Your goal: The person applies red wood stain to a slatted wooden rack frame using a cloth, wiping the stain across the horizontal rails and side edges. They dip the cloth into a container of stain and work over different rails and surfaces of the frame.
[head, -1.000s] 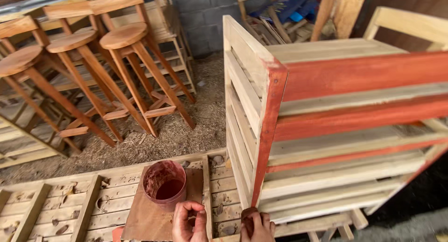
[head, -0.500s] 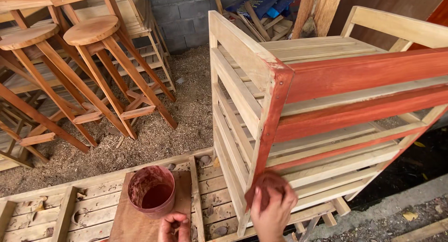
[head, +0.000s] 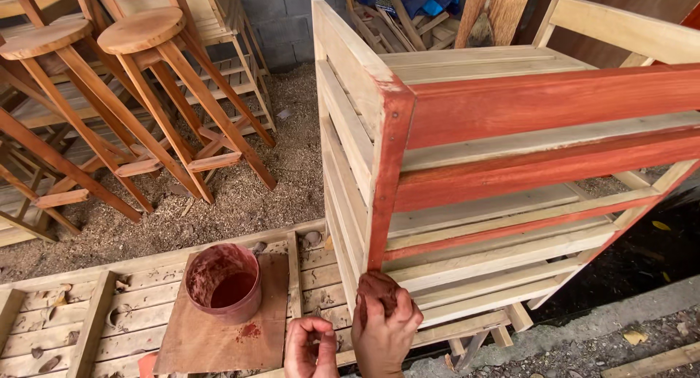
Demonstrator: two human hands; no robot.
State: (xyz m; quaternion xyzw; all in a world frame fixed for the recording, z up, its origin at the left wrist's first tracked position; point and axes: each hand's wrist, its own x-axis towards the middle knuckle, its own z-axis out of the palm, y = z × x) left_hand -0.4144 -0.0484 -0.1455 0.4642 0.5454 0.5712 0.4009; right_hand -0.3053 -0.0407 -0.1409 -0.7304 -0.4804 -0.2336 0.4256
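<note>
Two bare hands show at the bottom edge of the view. The right hand [head: 386, 333] is closed around a dark reddish-brown rag [head: 378, 288], fingers curled over it, and presses the rag against the lower end of the corner post of a slatted wooden frame [head: 510, 166]. Directly above the grip that post is stained red-brown, as are three rails running off to the right of it; the slats between them and the side panel to the left of the post are bare pale wood. Just left of the grip, the left hand [head: 310, 347] is loosely curled with fingertips pinched together; whether it holds anything cannot be told. Further left and slightly above sits a stain-smeared round tub [head: 222, 282] with dark red liquid inside, resting on a flat brown board [head: 219, 341] atop a wooden pallet [head: 65, 312]. Well beyond, up and left, wooden stools [head: 142, 32] stand on sawdust.
</note>
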